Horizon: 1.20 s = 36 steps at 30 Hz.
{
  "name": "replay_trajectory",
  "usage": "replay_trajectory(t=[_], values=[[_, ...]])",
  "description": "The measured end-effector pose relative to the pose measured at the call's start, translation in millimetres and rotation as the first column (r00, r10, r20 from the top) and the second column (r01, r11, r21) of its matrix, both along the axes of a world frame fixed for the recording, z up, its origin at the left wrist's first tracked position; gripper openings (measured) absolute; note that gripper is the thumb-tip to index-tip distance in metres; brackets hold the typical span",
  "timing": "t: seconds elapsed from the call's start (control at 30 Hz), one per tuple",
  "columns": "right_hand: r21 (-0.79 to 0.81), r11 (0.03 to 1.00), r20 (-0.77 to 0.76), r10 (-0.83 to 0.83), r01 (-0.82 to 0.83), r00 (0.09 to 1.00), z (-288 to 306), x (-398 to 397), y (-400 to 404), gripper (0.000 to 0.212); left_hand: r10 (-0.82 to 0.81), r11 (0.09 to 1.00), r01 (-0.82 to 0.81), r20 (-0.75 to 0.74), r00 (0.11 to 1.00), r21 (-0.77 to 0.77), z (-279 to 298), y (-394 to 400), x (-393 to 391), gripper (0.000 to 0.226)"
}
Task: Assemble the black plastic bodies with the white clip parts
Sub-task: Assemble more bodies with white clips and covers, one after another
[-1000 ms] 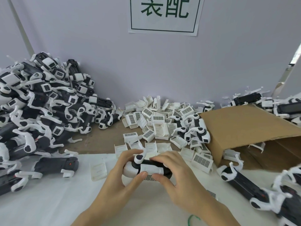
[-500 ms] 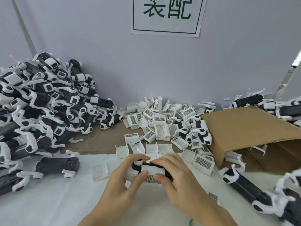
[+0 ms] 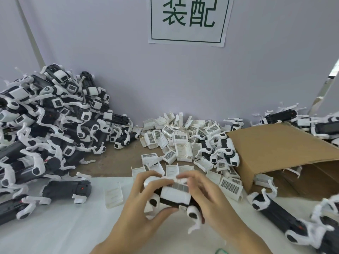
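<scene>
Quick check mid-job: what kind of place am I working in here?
Most likely a small factory assembly station: a wall sign in large characters, a big heap of black-and-white units, a loose pile of white clip parts, and a tipped cardboard box.

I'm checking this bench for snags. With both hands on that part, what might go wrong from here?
1. The left hand and right hand cover the white clip on the black body, so a crooked seat may go unseen.
2. The loose clip lies close beside the left hand and may get knocked.
</scene>
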State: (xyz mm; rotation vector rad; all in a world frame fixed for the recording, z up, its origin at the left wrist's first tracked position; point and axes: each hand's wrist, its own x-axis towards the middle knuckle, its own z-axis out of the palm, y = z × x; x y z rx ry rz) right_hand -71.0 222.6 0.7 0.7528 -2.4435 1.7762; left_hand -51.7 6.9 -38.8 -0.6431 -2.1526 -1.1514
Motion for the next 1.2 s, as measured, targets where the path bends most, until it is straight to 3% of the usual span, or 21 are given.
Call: replay_trajectory(t=[0.1, 0.17, 0.27, 0.37, 0.57, 0.63, 0.7, 0.77, 0.87, 0.93, 1.03, 1.13, 1.2], values=[[0.205, 0.979, -0.318, 0.054, 0.014, 0.946, 0.4, 1.3, 5.6, 0.043, -0.018, 0.974, -0.025, 0.189, 0.982, 0.224, 3.3, 0.0, -1.1, 0.043], [0.324, 0.939, -0.460, 0.053, 0.112, 0.886, -4.4, -0.3, 4.1, 0.047, -0.084, 0.959, 0.000, 0.285, 0.955, 0.283, 5.1, -1.1, 0.1, 0.041], [0.360, 0.909, -0.518, 0.007, 0.211, 0.855, -11.7, -0.5, -2.0, 0.040, -0.130, 0.968, 0.050, 0.320, 0.939, 0.245, 6.7, 0.0, 4.3, 0.039], [0.369, 0.906, -0.492, 0.000, 0.208, 0.870, -13.0, -0.5, -2.7, 0.041, -0.097, 0.973, 0.023, 0.316, 0.944, 0.230, 7.3, 2.9, 7.5, 0.036], [0.373, 0.878, -0.559, -0.046, 0.300, 0.828, -10.5, 0.0, -4.5, 0.036, -0.051, 0.980, 0.004, 0.229, 0.972, 0.200, 7.8, 7.2, 8.1, 0.029], [0.326, 0.916, -0.482, -0.051, 0.233, 0.875, -7.8, 0.7, -1.8, 0.034, -0.042, 0.986, 0.009, 0.199, 0.979, 0.167, 8.6, 5.9, 7.2, 0.029], [0.144, 0.990, -0.175, 0.017, 0.009, 0.984, 1.0, 1.1, 1.9, 0.032, 0.001, 0.996, -0.008, 0.077, 0.997, 0.088, 9.5, 4.8, 6.6, 0.031], [0.008, 0.994, 0.064, 0.112, -0.113, 0.992, 10.6, -1.3, 8.1, 0.033, 0.010, 0.999, -0.013, -0.082, 0.997, -0.035, 8.2, 4.9, 6.8, 0.032], [0.140, 0.981, 0.025, 0.130, -0.132, 0.991, 11.8, -5.7, 13.7, 0.020, -0.055, 0.985, 0.026, -0.167, 0.984, -0.172, 2.4, 6.2, 8.2, 0.037], [0.116, 0.988, 0.024, 0.104, -0.106, 0.994, 8.4, -5.6, 11.4, 0.018, -0.020, 0.985, -0.011, -0.174, 0.984, -0.175, -0.2, 9.0, 8.4, 0.046], [0.081, 0.996, -0.132, -0.024, 0.035, 0.991, 2.7, -3.2, 5.3, 0.027, 0.075, 0.997, -0.076, -0.056, 0.996, -0.013, 0.1, 11.0, 9.0, 0.065], [0.106, 0.987, -0.361, -0.073, 0.119, 0.930, -2.8, 0.6, -5.9, 0.030, -0.040, 0.967, -0.017, 0.216, 0.975, 0.255, 6.6, 12.1, 14.4, 0.056], [0.113, 0.984, -0.453, -0.071, 0.136, 0.889, -6.6, 1.9, -10.8, 0.029, -0.067, 0.939, -0.035, 0.281, 0.957, 0.343, 8.9, 12.2, 13.1, 0.048]])
